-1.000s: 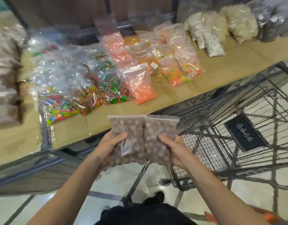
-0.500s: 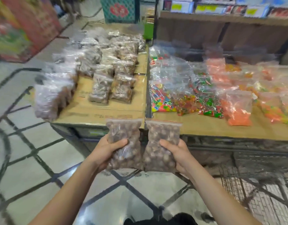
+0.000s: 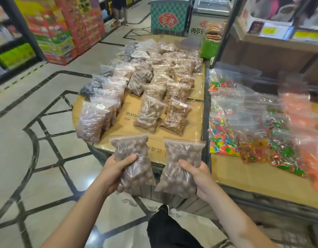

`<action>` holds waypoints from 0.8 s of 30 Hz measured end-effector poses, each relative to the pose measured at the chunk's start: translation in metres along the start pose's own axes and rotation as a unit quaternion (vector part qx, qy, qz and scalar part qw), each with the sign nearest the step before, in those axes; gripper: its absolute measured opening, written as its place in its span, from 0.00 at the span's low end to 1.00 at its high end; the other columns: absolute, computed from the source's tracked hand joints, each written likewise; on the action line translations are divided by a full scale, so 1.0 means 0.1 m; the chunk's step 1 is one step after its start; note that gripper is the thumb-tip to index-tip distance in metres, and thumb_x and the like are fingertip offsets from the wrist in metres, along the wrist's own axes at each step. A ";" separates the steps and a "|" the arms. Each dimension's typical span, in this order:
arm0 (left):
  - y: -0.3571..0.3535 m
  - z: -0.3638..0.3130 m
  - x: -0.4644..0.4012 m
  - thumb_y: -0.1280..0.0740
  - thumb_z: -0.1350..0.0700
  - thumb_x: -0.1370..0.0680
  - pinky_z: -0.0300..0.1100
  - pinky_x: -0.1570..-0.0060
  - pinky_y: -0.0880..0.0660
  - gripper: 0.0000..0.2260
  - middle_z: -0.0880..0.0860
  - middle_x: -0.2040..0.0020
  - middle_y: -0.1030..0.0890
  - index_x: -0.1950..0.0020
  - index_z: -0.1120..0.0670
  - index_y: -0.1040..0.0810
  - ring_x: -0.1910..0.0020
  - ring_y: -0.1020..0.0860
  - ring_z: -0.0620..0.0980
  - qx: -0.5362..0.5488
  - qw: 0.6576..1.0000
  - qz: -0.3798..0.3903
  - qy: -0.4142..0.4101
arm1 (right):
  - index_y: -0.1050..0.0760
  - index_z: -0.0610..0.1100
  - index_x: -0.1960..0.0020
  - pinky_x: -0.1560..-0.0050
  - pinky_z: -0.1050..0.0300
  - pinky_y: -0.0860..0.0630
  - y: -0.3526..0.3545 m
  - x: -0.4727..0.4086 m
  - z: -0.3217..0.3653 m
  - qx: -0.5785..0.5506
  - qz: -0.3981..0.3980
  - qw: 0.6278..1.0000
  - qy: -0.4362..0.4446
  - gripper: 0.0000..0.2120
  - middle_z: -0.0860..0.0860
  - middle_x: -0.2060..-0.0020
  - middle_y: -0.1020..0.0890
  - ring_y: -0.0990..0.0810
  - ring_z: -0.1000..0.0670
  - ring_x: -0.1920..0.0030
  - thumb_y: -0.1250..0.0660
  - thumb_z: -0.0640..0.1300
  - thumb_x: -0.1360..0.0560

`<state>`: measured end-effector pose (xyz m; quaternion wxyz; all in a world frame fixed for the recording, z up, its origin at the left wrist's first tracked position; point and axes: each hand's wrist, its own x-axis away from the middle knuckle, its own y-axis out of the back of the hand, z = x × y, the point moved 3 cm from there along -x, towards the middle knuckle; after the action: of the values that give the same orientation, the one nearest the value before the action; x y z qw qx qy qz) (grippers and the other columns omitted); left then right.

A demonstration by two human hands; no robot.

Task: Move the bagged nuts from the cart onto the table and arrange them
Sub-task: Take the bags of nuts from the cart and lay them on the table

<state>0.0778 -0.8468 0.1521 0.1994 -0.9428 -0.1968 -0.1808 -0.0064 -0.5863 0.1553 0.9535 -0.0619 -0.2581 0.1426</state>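
Mid-task: many clear zip bags of nuts (image 3: 151, 113) already lie in rows on the cardboard-topped table (image 3: 194, 140); cart not in view. Two more not yet placed. Left hand (image 3: 113, 170) grips one clear bag of round brown nuts (image 3: 135, 158), thumb across front; right hand (image 3: 199, 174) grips the second nut bag (image 3: 179, 163) likewise. Both bags upright, apart, at the table's near edge.

Glossy clear plastic bags (image 3: 135, 161) hold matt brown nuts; matt cardboard table (image 3: 129, 111); polished stone floor (image 3: 38, 140).
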 end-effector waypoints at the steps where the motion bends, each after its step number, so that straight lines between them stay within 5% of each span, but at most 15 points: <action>1: 0.03 -0.04 -0.12 0.17 0.54 0.38 0.49 0.53 0.17 0.33 0.62 0.44 0.15 0.36 0.59 0.21 0.48 0.15 0.61 -0.002 1.000 -0.002 0.003 | 0.21 0.41 0.37 0.48 0.47 0.17 -0.03 -0.14 0.04 0.001 0.004 1.000 0.000 0.30 0.43 0.48 0.12 0.12 0.43 0.48 0.19 0.48 0.37; 4: 0.07 -0.18 -0.53 0.20 0.57 0.33 0.53 0.49 0.18 0.29 0.64 0.43 0.16 0.34 0.61 0.23 0.45 0.16 0.65 -0.007 1.000 -0.013 0.016 | 0.20 0.41 0.40 0.52 0.51 0.17 -0.14 -0.57 0.17 -0.006 0.009 1.000 -0.002 0.21 0.44 0.51 0.11 0.11 0.44 0.51 0.21 0.42 0.31; 8: 0.04 -0.51 -1.17 0.15 0.54 0.38 0.48 0.55 0.18 0.31 0.60 0.47 0.14 0.38 0.58 0.20 0.50 0.14 0.59 -0.029 0.998 -0.057 0.007 | 0.21 0.43 0.41 0.45 0.45 0.17 -0.26 -1.13 0.41 -0.002 0.006 1.000 -0.019 0.24 0.46 0.53 0.11 0.11 0.45 0.52 0.20 0.46 0.34; 12: 0.06 -0.93 -1.91 0.19 0.57 0.31 0.50 0.46 0.19 0.22 0.56 0.48 0.13 0.39 0.55 0.20 0.49 0.14 0.56 -0.075 0.991 -0.111 -0.025 | 0.21 0.40 0.43 0.48 0.45 0.16 -0.34 -1.61 0.73 -0.001 0.021 0.999 -0.026 0.16 0.44 0.56 0.11 0.11 0.42 0.55 0.23 0.42 0.29; 17: 0.01 -1.36 -2.77 0.18 0.53 0.32 0.53 0.53 0.16 0.27 0.55 0.48 0.14 0.38 0.53 0.25 0.53 0.13 0.54 -0.081 0.984 -0.158 -0.030 | 0.18 0.38 0.42 0.42 0.42 0.18 -0.37 -2.19 1.12 0.026 0.044 0.999 -0.008 0.25 0.41 0.51 0.12 0.12 0.39 0.48 0.20 0.47 0.36; 19: -0.02 -1.48 -3.08 0.17 0.53 0.34 0.58 0.48 0.17 0.29 0.56 0.48 0.14 0.38 0.53 0.25 0.51 0.14 0.56 -0.072 0.983 -0.167 -0.020 | 0.19 0.39 0.41 0.36 0.38 0.21 -0.38 -2.42 1.28 0.046 0.042 0.998 -0.002 0.30 0.42 0.48 0.12 0.13 0.40 0.45 0.17 0.51 0.38; 24: -0.13 -1.63 -3.64 0.14 0.49 0.41 0.56 0.54 0.16 0.33 0.56 0.50 0.13 0.40 0.51 0.23 0.55 0.13 0.56 -0.112 0.981 -0.154 0.024 | 0.17 0.42 0.42 0.33 0.40 0.23 -0.52 -2.83 1.59 0.066 0.047 0.996 0.029 0.27 0.45 0.48 0.12 0.13 0.44 0.44 0.17 0.53 0.37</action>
<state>-0.2827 -1.0175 0.1433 0.0667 -0.9127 -0.3136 -0.2533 -0.3087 -0.7145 0.1674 0.9549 -0.0148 -0.2165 0.2027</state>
